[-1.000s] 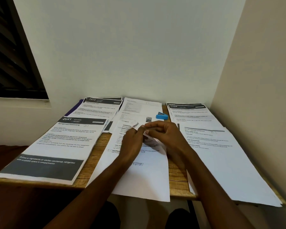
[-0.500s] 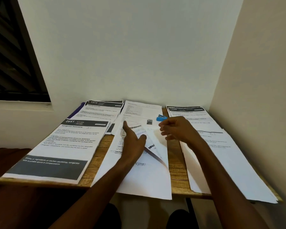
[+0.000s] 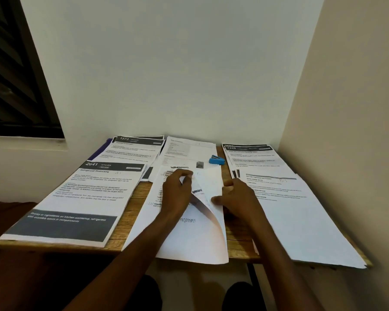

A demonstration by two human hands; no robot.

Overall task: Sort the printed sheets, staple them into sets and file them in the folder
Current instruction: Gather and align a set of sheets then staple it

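- A wooden table (image 3: 126, 223) set in a corner between two walls is covered with printed sheets laid out in piles.
- The middle pile (image 3: 189, 241), near the front edge, is being handled by both hands.
- The left hand (image 3: 177, 194) is laid on this pile; its fingers are curled round the upper corner of the top sheet (image 3: 208, 187), which is folded back toward the right.
- The right hand (image 3: 238, 196) is placed at the right edge of the same pile, its fingers bent against the turned sheet; whether the sheet is pinched cannot be told.
- A blue stapler (image 3: 217, 160) lies behind the hands, between the far middle sheet (image 3: 189, 149) and the right piles (image 3: 285, 198), apart from both hands.
- A pile headed "2641" (image 3: 85, 198) lies at the left, with a pile headed "1573" (image 3: 133, 149) behind it.
- A dark purple edge, perhaps the folder (image 3: 100, 151), is seen under the far left pile.
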